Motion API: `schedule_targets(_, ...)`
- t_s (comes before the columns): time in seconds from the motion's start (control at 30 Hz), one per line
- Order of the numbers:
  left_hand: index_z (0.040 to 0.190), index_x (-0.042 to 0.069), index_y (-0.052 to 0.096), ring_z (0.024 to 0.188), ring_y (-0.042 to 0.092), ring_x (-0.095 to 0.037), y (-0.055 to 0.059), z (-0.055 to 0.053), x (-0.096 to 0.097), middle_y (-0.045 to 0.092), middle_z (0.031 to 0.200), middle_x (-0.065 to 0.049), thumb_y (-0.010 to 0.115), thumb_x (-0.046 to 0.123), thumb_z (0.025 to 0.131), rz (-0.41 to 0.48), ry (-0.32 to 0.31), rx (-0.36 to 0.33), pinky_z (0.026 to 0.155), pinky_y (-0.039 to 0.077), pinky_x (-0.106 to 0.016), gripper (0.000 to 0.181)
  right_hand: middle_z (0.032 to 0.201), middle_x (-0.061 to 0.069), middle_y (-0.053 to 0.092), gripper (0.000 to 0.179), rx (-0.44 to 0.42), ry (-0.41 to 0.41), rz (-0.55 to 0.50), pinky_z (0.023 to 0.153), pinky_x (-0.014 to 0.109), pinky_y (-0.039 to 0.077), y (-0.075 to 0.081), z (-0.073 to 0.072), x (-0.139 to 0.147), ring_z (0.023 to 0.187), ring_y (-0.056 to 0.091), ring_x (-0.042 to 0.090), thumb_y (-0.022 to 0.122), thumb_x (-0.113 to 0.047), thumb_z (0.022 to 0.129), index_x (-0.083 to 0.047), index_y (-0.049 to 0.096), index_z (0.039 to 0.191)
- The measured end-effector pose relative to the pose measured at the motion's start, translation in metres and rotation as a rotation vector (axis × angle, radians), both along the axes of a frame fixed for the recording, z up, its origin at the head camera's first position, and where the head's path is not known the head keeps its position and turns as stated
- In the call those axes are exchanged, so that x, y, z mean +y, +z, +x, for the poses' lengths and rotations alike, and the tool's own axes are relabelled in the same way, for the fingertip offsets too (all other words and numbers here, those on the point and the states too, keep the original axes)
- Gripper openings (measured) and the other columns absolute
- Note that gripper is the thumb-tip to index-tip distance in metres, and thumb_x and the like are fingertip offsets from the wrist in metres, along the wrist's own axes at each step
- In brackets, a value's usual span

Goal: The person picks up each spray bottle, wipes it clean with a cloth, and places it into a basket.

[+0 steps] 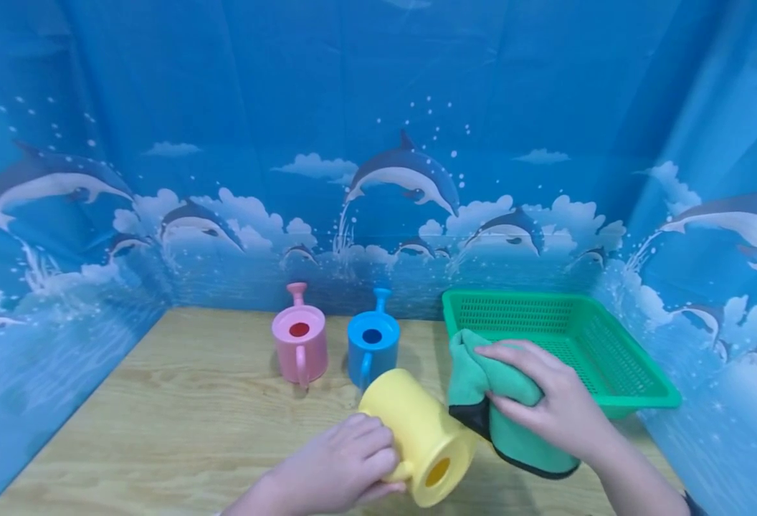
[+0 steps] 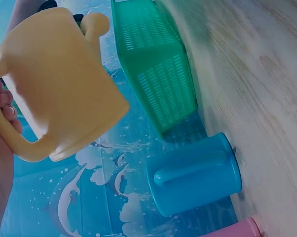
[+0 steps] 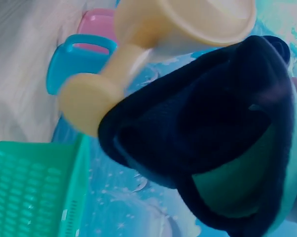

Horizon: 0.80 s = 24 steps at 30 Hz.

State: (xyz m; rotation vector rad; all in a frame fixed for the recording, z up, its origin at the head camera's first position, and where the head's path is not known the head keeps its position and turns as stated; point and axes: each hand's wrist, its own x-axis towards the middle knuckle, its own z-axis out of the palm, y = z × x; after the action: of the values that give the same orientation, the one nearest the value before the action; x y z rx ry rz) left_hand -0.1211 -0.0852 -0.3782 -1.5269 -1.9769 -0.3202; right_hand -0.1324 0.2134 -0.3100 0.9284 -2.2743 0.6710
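Observation:
My left hand [image 1: 346, 462] grips the handle of a yellow watering can [image 1: 411, 423], which is tipped so its top opening faces toward me and to the right. In the left wrist view the yellow watering can [image 2: 64, 84] is off the table, its spout pointing away. A green cloth [image 1: 482, 387] with a black edge is bunched in my right hand [image 1: 553, 390], close to the can's right side. The right wrist view has the cloth's dark corner [image 3: 188, 113] overlapping the can's spout head [image 3: 84, 103]; whether they touch I cannot tell.
A pink watering can [image 1: 307, 351] and a blue watering can [image 1: 378, 351] stand upright at the back of the wooden table [image 1: 178, 401]. To the right is a green perforated basket [image 1: 630, 344]. Blue curtains [image 1: 288, 86] printed with dolphins enclose the table's back and sides.

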Motion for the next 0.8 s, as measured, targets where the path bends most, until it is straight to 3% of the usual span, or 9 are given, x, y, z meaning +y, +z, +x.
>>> schedule_targets(0.13,0.086,0.021,0.053,0.084,0.047,-0.006,0.0,-0.001,0.001,0.049,0.088,0.01,0.065,0.038,0.091,-0.024,0.006,0.023,0.08,0.039,-0.019,0.022,0.116,-0.007,0.064,0.067,-0.001,-0.05,0.071,0.075,0.038,0.053,0.009,0.002,-0.007,0.102,0.062,0.015,0.083,-0.009,0.067,-0.029,0.06,0.127)
schedule_targets(0.4,0.085,0.021,0.054,0.084,0.05,-0.009,-0.004,-0.004,0.004,0.051,0.087,0.01,0.06,0.041,0.093,-0.002,0.011,0.126,0.08,0.041,-0.023,0.022,0.11,-0.005,0.066,0.062,-0.004,-0.153,0.18,0.069,0.038,0.052,0.021,0.013,-0.024,0.09,0.065,0.018,0.083,-0.021,0.07,-0.033,0.059,0.126)
schedule_targets(0.67,0.081,0.02,0.055,0.083,0.052,-0.009,0.003,-0.007,0.008,0.054,0.086,0.009,0.054,0.04,0.096,0.081,-0.032,0.263,0.079,0.042,-0.023,0.025,0.111,-0.008,0.066,0.058,-0.026,-0.109,0.296,0.073,0.038,0.053,0.015,0.021,-0.034,0.093,0.065,0.014,0.083,-0.026,0.071,-0.037,0.061,0.124)
schedule_targets(0.8,0.081,0.02,0.056,0.082,0.052,-0.01,0.002,-0.007,0.008,0.053,0.085,0.008,0.055,0.04,0.096,0.103,-0.04,0.236,0.079,0.042,-0.023,0.025,0.11,-0.009,0.065,0.057,0.02,-0.063,0.346,0.073,0.037,0.052,0.015,0.026,-0.033,0.093,0.064,0.012,0.084,-0.026,0.069,-0.037,0.062,0.121)
